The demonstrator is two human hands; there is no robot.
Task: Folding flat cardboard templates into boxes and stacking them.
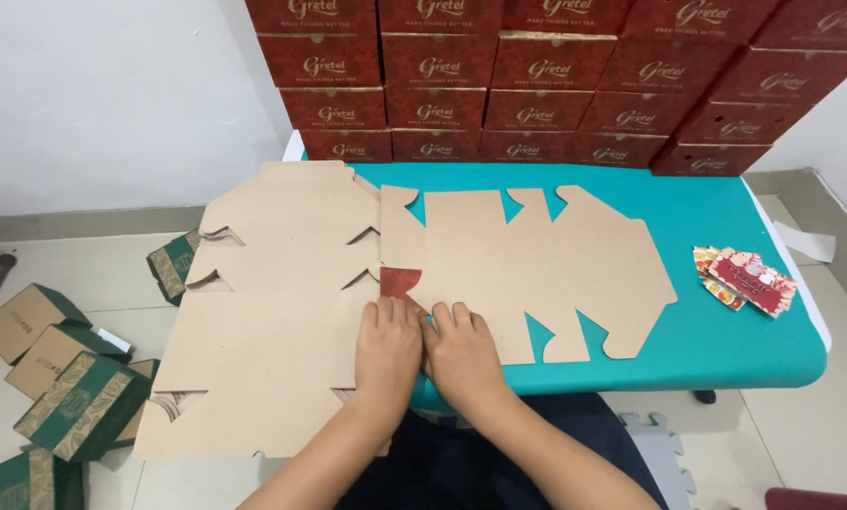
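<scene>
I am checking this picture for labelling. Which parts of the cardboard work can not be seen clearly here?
- Head view: the fold line under the left hand and right hand; the fingers cover it.
- The printed face of the flat cardboard blank: turned down, only one red flap shows.
- The stack of blanks: how many sheets, too thin to count.
- The red boxes: top rows cut off by the upper edge.

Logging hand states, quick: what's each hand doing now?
Left hand: flat, pressing on the cardboard blank, gripping nothing.
Right hand: flat on the same blank, gripping nothing.
</scene>
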